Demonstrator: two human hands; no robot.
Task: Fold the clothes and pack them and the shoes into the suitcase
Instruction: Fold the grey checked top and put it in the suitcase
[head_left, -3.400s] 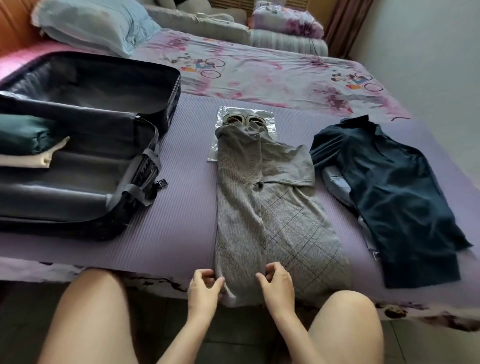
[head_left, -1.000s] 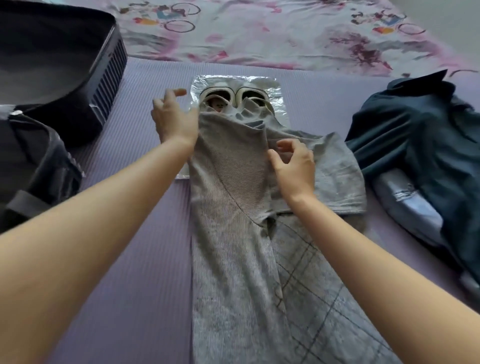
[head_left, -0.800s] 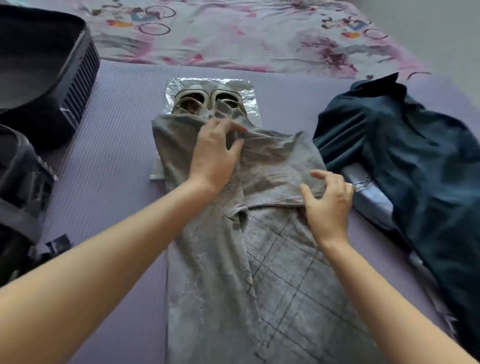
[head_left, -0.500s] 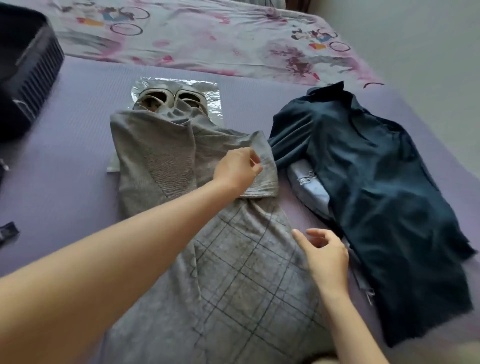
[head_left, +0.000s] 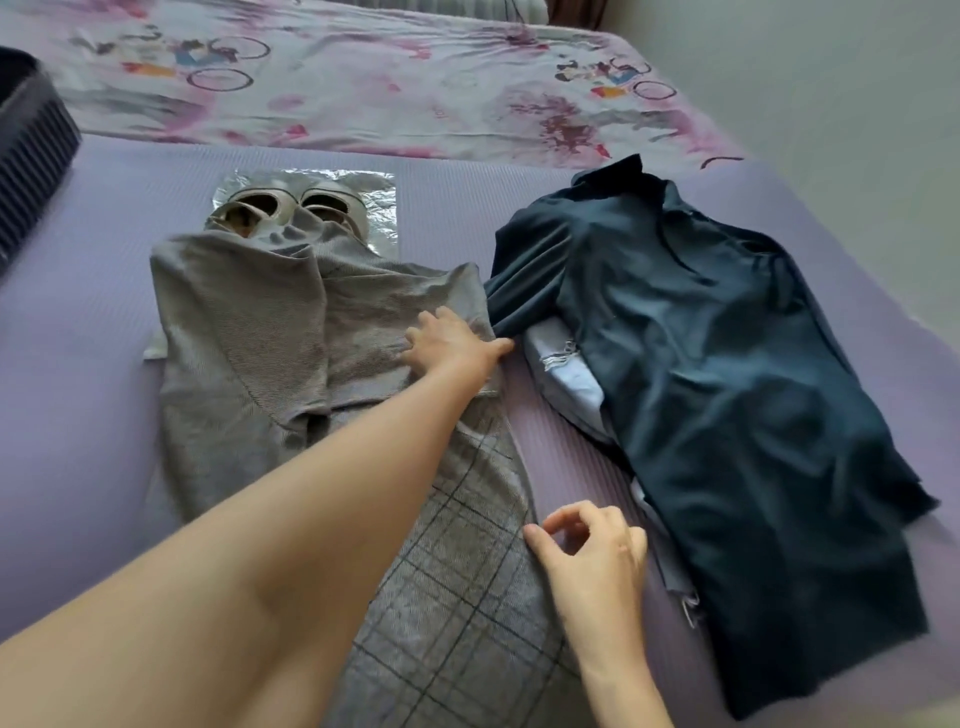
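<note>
Head view: the grey garment (head_left: 249, 338) lies lengthwise on the purple mat (head_left: 78, 364). Its left side and right sleeve are folded inward, and its checked lower part is nearest the camera. Its top edge overlaps the shoes (head_left: 280, 213), which sit on a clear plastic bag (head_left: 376, 202). Open mat extends left to the suitcase (head_left: 31, 140) corner. On the right, a narrow strip of mat separates the garment from the dark teal shirt (head_left: 727, 389), which lies over a light blue garment (head_left: 566, 364). The left hand (head_left: 452, 345) presses flat, fingers extended, on the folded sleeve. The right hand (head_left: 587, 551), fingers curled, has its thumb at the garment's right edge; a grasp cannot be confirmed.
</note>
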